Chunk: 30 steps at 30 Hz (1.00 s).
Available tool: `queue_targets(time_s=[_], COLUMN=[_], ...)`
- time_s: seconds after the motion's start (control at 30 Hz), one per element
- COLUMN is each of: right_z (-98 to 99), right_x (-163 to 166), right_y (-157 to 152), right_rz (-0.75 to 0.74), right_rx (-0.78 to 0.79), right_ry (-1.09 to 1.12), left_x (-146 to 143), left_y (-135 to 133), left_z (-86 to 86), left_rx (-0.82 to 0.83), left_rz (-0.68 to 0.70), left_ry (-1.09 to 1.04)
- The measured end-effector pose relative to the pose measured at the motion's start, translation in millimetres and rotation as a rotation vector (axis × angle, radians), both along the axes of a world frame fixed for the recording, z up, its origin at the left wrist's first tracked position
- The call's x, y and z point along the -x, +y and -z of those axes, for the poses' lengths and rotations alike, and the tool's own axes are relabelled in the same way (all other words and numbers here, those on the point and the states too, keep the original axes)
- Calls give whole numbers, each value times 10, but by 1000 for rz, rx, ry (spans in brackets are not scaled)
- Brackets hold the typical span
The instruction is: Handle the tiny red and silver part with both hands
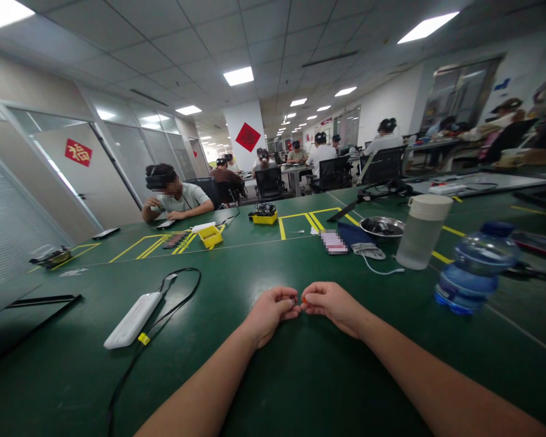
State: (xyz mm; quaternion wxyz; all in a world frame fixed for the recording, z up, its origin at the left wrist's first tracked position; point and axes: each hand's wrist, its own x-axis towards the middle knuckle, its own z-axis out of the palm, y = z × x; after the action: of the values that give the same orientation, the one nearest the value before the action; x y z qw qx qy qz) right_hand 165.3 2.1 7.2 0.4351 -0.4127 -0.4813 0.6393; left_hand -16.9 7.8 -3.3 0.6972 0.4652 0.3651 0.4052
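Over the green table [236,364], my left hand [273,311] and my right hand [330,304] are close together, fingertips nearly meeting. A small orange piece [304,299] shows between the thumb and fingers of my right hand; its kind is too small to tell. The left fingers pinch a tiny greyish thing [293,300], mostly hidden by the fingertips. Both hands are closed, with a narrow gap between them.
To the left lies a white power bank [133,320] with a black cable [175,306]. A blue plastic bottle [475,270], a frosted cup [422,233] and a metal bowl [382,221] stand at right. Farther back are a yellow box [210,237] and a seated person [177,197].
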Motion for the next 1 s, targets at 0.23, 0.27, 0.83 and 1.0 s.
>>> queue_targets(time_s=[0.23,0.27,0.83,1.0], right_z=[-23,-25,-36,-23], right_x=[-1,1,9,10], right_y=[-14,-18,-33,-35], right_rz=[-9,-12,-23,1], right_rx=[0,-7,-11,-11], right_ry=[-25,-34,-19,-42], left_x=[0,0,-1,3], left_y=[0,1,-27,-3], left_z=[-1,-1,-46,-17], left_rx=[-6,-7,-19,13], left_rz=[-5,-4,-6,-16], left_ry=[2,7,25,-5])
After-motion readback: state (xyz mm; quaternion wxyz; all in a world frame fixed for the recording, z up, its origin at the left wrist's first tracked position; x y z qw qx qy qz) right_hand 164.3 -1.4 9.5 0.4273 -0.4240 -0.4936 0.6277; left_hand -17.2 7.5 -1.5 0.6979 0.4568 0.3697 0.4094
